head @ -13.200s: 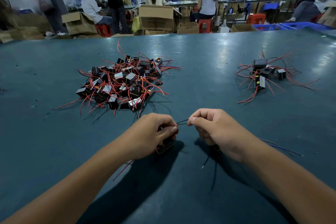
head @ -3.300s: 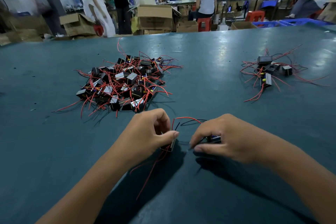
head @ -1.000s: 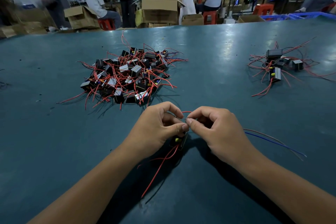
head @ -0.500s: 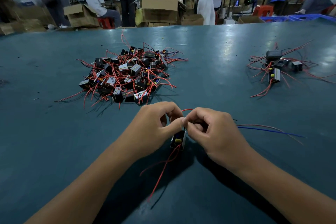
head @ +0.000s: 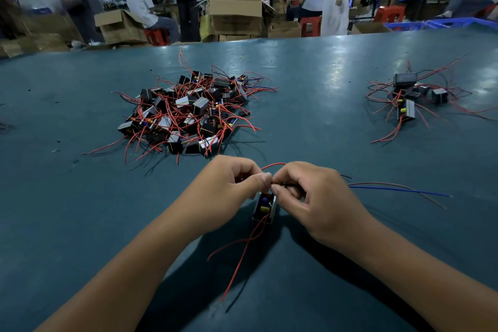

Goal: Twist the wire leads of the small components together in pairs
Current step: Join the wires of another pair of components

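1. Head view, nearest me: my left hand (head: pixel 226 186) and my right hand (head: pixel 318 202) meet thumb to thumb over the teal table (head: pixel 67 210), both with fingers curled tight.
2. Between the two thumbs I pinch thin dark wire leads (head: pixel 280 184); each hand has hold of them, and the pinch point sits right where the fingertips touch.
3. Just below that pinch a small black component (head: pixel 265 206) with a yellow spot shows between my hands; I cannot tell whether it rests on the table or hangs from the leads.
4. Red leads (head: pixel 242 256) trail from the component toward me across the table, and one red loop (head: pixel 273 165) arches over the top of my knuckles.
5. A blue wire (head: pixel 398 189) and a brownish one beside it run out to the right from behind my right hand, lying on the table.
6. Farther off, to the left, lies a big pile of components (head: pixel 186 113) tangled in red leads.
7. Well apart from it, at far right, lies a smaller group of components (head: pixel 409 100), also with red leads.
8. Beyond the table's far edge stand cardboard boxes (head: pixel 234 16) and red stools (head: pixel 310 25), with people sitting and standing at other benches.
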The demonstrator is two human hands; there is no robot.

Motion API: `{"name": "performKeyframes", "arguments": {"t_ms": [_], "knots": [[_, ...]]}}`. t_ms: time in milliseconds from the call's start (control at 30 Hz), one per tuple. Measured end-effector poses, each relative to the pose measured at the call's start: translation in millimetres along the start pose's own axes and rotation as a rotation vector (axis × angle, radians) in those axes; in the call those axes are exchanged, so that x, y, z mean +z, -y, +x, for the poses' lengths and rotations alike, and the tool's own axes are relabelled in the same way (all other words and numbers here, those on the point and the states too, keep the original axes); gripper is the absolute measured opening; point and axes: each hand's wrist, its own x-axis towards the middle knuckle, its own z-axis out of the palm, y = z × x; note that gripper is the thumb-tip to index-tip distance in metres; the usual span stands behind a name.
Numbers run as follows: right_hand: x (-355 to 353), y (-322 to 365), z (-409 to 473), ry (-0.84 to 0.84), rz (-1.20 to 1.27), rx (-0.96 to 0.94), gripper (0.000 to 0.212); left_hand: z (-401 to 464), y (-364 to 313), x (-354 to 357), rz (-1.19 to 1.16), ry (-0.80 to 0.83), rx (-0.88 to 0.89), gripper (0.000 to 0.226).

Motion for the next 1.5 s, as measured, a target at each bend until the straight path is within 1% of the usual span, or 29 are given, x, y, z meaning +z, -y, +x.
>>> {"name": "performKeyframes", "arguments": {"t_ms": [67, 133, 167, 200, 233, 300, 333, 367, 400, 467, 567, 800, 900, 1033, 1133, 1267, 1400, 1500], "knots": [[-0.2, 0.6, 0.3, 0.008, -0.019, -0.028, 0.008, -1.1, -0.2, 4.1, -0.146, -0.018, -0.16, 0.032], [-0.9, 1.8, 0.0, 0.021, -0.049, -0.066, 0.009, -2.0, -1.7, 7.3, -0.278, 0.012, -0.313, 0.031], [-1.2, 1.8, -0.1, 0.025, -0.063, -0.08, 0.01, -1.5, -2.7, 7.6, -0.335, 0.027, -0.355, 0.03], [-1.4, 1.6, 0.0, 0.027, -0.07, -0.086, 0.01, -1.2, -3.4, 6.6, -0.357, 0.025, -0.352, 0.029], [-1.6, 1.1, 0.2, 0.026, -0.064, -0.083, 0.01, -0.9, -2.3, 4.3, -0.303, -0.005, -0.279, 0.027], [-2.5, -0.5, 0.9, 0.02, -0.023, -0.063, 0.009, 0.0, 1.1, -5.1, 0.027, -0.102, 0.039, 0.016], [-3.1, -1.7, 1.0, 0.017, -0.002, -0.056, 0.008, 0.6, 0.6, -10.2, 0.192, -0.118, 0.208, 0.011], [-3.5, -2.5, 1.3, 0.014, 0.014, -0.053, 0.007, 0.7, 1.2, -14.3, 0.31, -0.11, 0.346, 0.012], [-3.8, -3.3, 1.5, 0.012, 0.026, -0.05, 0.007, 1.2, 2.1, -17.0, 0.382, -0.081, 0.438, 0.014], [-4.3, -4.3, 1.1, 0.014, 0.05, -0.047, 0.006, 2.1, 4.5, -17.8, 0.47, -0.047, 0.52, 0.011], [-4.6, -4.5, 0.2, 0.035, 0.079, -0.054, 0.006, 2.2, 6.6, -15.1, 0.599, -0.078, 0.607, 0.006], [-5.3, -5.7, -0.7, 0.067, 0.078, -0.069, 0.005, 4.7, 6.9, -15.1, 0.639, -0.096, 0.7, 0.018], [-5.9, -5.7, -1.2, 0.066, 0.067, -0.078, 0.004, 4.7, 6.9, -14.0, 0.638, -0.094, 0.715, 0.018], [-5.8, -5.7, -2.1, 0.081, 0.001, -0.098, 0.007, 5.1, 9.2, -12.3, 0.63, -0.047, 0.678, 0.015], [-5.5, -5.3, -2.5, 0.066, -0.016, -0.107, 0.007, 3.5, 8.4, -8.7, 0.569, -0.021, 0.59, 0.017], [-5.0, -4.4, -1.4, 0.031, -0.009, -0.097, 0.01, 0.5, 5.2, -1.1, 0.342, 0.016, 0.382, 0.012], [-3.9, -1.9, -2.5, 0.009, -0.051, -0.104, 0.007, 0.1, 0.4, 1.8, 0.089, 0.067, 0.149, 0.02], [-3.6, 1.0, -2.5, -0.003, -0.096, -0.135, 0.006, -0.4, -4.3, 3.0, -0.093, 0.061, -0.018, 0.03]]}}
